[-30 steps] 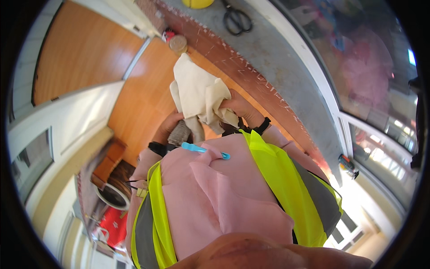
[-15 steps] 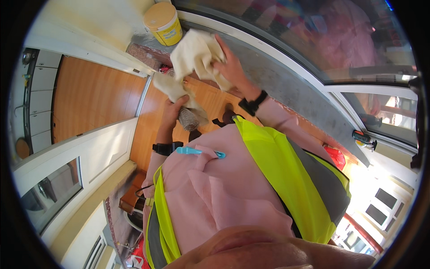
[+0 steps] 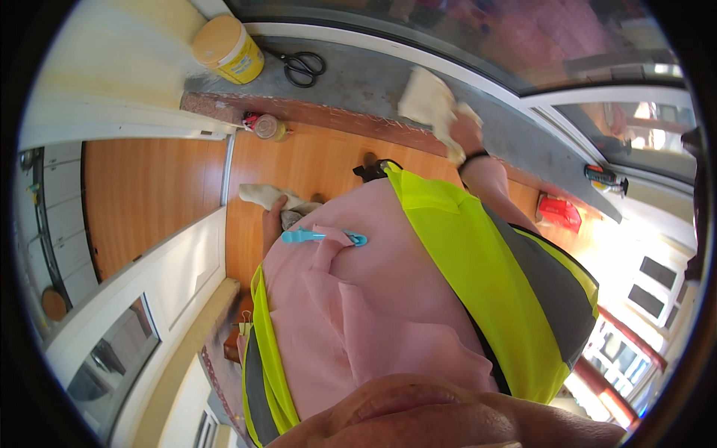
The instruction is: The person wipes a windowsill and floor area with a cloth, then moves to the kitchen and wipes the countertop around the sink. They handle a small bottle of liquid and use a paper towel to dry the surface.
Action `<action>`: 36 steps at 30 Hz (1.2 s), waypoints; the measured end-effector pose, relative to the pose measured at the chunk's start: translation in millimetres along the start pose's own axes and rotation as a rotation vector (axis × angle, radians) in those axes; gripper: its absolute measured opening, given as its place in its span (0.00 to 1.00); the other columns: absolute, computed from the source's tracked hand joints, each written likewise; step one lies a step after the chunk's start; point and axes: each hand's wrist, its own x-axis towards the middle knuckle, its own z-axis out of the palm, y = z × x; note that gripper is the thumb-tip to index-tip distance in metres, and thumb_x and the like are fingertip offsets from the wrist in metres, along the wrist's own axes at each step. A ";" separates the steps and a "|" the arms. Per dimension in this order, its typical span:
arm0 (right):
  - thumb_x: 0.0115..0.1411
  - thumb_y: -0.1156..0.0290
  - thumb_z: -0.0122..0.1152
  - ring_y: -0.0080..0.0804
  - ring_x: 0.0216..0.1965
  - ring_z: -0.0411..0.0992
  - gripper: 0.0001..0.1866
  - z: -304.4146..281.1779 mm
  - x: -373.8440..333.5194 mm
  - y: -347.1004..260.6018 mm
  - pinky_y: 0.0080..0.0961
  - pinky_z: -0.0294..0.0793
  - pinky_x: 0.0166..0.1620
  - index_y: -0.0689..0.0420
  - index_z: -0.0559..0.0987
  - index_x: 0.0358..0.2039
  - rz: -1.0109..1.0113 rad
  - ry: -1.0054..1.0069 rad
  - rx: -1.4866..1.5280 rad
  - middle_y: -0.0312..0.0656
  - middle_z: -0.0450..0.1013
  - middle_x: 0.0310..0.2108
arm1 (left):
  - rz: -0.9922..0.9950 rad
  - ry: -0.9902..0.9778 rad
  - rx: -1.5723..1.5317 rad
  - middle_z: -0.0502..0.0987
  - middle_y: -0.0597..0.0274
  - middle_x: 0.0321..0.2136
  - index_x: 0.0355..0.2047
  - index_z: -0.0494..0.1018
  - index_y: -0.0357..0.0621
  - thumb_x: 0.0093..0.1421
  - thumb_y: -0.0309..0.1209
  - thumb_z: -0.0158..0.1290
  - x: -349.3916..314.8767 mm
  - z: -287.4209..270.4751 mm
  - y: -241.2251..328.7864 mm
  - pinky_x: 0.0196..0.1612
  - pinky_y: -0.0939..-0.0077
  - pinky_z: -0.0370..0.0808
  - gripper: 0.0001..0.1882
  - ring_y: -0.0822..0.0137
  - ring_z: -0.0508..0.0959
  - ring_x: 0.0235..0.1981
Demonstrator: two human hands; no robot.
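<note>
My right hand (image 3: 468, 134) is closed on a cream cloth (image 3: 427, 95), which hangs loosely over the grey window sill (image 3: 366, 82) close to the window frame. My left hand (image 3: 274, 224), low and near my body, grips a second cream cloth (image 3: 260, 196). A grey crumpled thing (image 3: 290, 219) shows beside its fingers; its kind I cannot make out. Black-handled scissors (image 3: 302, 69) lie on the sill. To their left stands a yellow and white tub (image 3: 245, 63) with an orange-tan lid.
A round clear jar (image 3: 266, 127) and a small red item (image 3: 250, 119) are below the sill's left end. The large window (image 3: 478, 37) borders the sill. A dark spray bottle (image 3: 603, 178) stands at its right end, with a red bag (image 3: 559, 213) lower down.
My right hand and its cloth have swung right along the sill, uncovering the scissors. The left hand has drawn down and leftward with its cloth, nearer my body. The view has shifted too.
</note>
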 end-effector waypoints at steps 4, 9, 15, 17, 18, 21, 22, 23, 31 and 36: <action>0.59 0.64 0.51 0.50 0.44 0.78 0.16 50.6 -237.8 121.9 0.44 0.77 0.46 0.58 0.82 0.41 0.821 -0.384 0.319 0.55 0.78 0.44 | 0.012 -0.101 0.192 0.80 0.54 0.37 0.44 0.75 0.30 0.57 0.34 0.60 21.8 1.1 19.8 0.40 0.68 0.78 0.19 0.61 0.81 0.36; 0.59 0.63 0.51 0.51 0.44 0.78 0.18 48.1 -400.9 129.9 0.45 0.77 0.46 0.57 0.81 0.43 1.174 -0.734 0.272 0.56 0.77 0.45 | 0.073 -0.140 0.273 0.80 0.56 0.39 0.46 0.75 0.32 0.55 0.36 0.63 57.5 -10.1 35.4 0.43 0.70 0.77 0.23 0.64 0.80 0.38; 0.62 0.52 0.51 0.54 0.45 0.77 0.29 -17.7 -294.8 85.4 0.50 0.76 0.46 0.33 0.66 0.65 1.091 -0.026 0.482 0.53 0.77 0.47 | 0.032 -0.185 0.302 0.80 0.58 0.39 0.46 0.75 0.33 0.55 0.36 0.63 58.1 -10.1 40.7 0.42 0.70 0.76 0.22 0.64 0.80 0.39; 0.62 0.56 0.53 0.55 0.45 0.76 0.31 -59.1 -232.4 55.6 0.48 0.76 0.46 0.31 0.63 0.67 0.877 0.263 0.534 0.52 0.75 0.49 | -0.003 -0.177 0.329 0.80 0.58 0.39 0.46 0.75 0.33 0.56 0.36 0.62 48.9 -2.8 42.8 0.42 0.70 0.76 0.22 0.64 0.80 0.38; 0.61 0.58 0.56 0.53 0.46 0.76 0.32 -79.3 -204.1 33.4 0.47 0.75 0.47 0.30 0.63 0.67 0.739 0.415 0.552 0.50 0.72 0.54 | 0.035 -0.185 0.342 0.80 0.58 0.39 0.46 0.75 0.33 0.56 0.36 0.62 42.9 0.8 44.1 0.42 0.70 0.76 0.22 0.64 0.80 0.38; 0.58 0.63 0.61 0.43 0.38 0.78 0.37 -127.4 -141.0 -46.6 0.37 0.81 0.31 0.29 0.62 0.68 0.219 0.631 0.589 0.45 0.70 0.55 | 0.108 -0.178 0.372 0.79 0.57 0.38 0.45 0.75 0.33 0.56 0.36 0.61 30.1 16.5 55.9 0.40 0.69 0.77 0.21 0.62 0.80 0.37; 0.56 0.64 0.61 0.40 0.35 0.78 0.40 -134.9 -125.3 -73.3 0.36 0.81 0.31 0.28 0.59 0.69 0.103 0.567 0.624 0.43 0.71 0.48 | 0.112 -0.169 0.394 0.79 0.56 0.38 0.45 0.75 0.33 0.57 0.36 0.61 25.6 21.5 59.5 0.40 0.69 0.78 0.21 0.61 0.80 0.37; 0.54 0.66 0.60 0.40 0.34 0.78 0.42 -136.4 -115.3 -96.5 0.36 0.81 0.32 0.27 0.58 0.69 -0.017 0.569 0.633 0.42 0.71 0.43 | 0.121 -0.171 0.410 0.79 0.55 0.38 0.45 0.74 0.33 0.57 0.36 0.61 21.7 27.2 61.7 0.39 0.68 0.78 0.20 0.60 0.81 0.37; 0.62 0.63 0.50 0.49 0.36 0.80 0.16 20.9 -149.1 5.3 0.45 0.79 0.39 0.57 0.82 0.40 1.040 0.172 0.802 0.50 0.80 0.34 | 0.147 -0.248 0.425 0.79 0.54 0.34 0.43 0.74 0.35 0.59 0.36 0.58 19.1 41.3 61.1 0.36 0.67 0.79 0.18 0.59 0.81 0.32; 0.61 0.56 0.53 0.50 0.51 0.75 0.30 66.6 -362.8 115.0 0.45 0.74 0.51 0.53 0.68 0.63 1.544 0.148 0.837 0.55 0.73 0.54 | 0.053 -0.347 0.522 0.79 0.56 0.36 0.44 0.75 0.33 0.60 0.36 0.58 31.9 34.7 44.0 0.39 0.70 0.77 0.19 0.63 0.80 0.34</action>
